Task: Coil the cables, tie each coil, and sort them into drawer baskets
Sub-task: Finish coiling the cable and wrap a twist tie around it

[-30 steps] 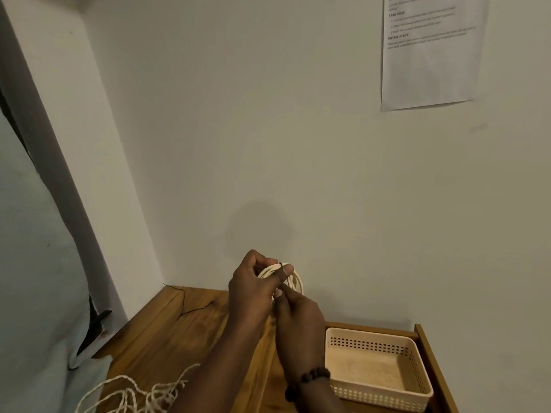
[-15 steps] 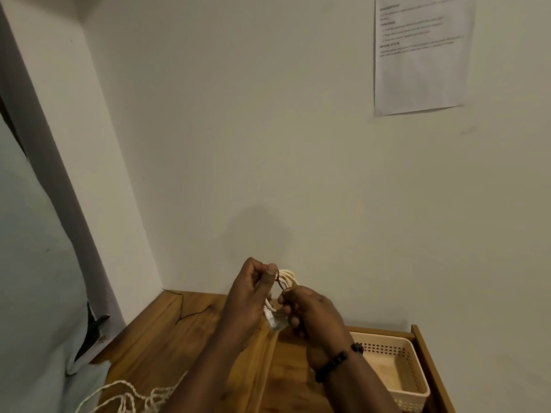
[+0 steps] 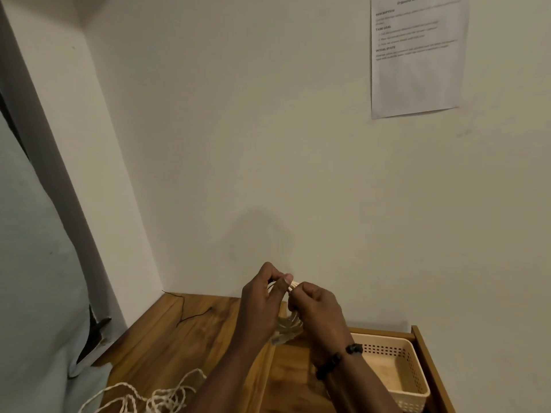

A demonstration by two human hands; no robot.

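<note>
A small coil of white cable (image 3: 288, 325) hangs between my two hands above the wooden cabinet top (image 3: 190, 335). My left hand (image 3: 262, 302) grips the top of the coil, thumb pressed against its loops. My right hand (image 3: 317, 308) pinches something thin at the coil's upper right; what it is stays hidden by the fingers. A clear plug (image 3: 277, 339) dangles below the coil. A cream perforated basket (image 3: 413, 374) sits in the open drawer at the lower right, partly behind my right forearm.
Loose white twisted cable (image 3: 155, 397) lies tangled at the front left of the cabinet top. A thin black tie wire (image 3: 193, 315) lies near the back corner. The wall stands close behind, with a printed sheet (image 3: 417, 55) taped high on the right.
Both hands have drawn closer together at the coil's top. My right hand has risen and now pinches beside my left thumb. The coil hangs lower beneath the hands.
</note>
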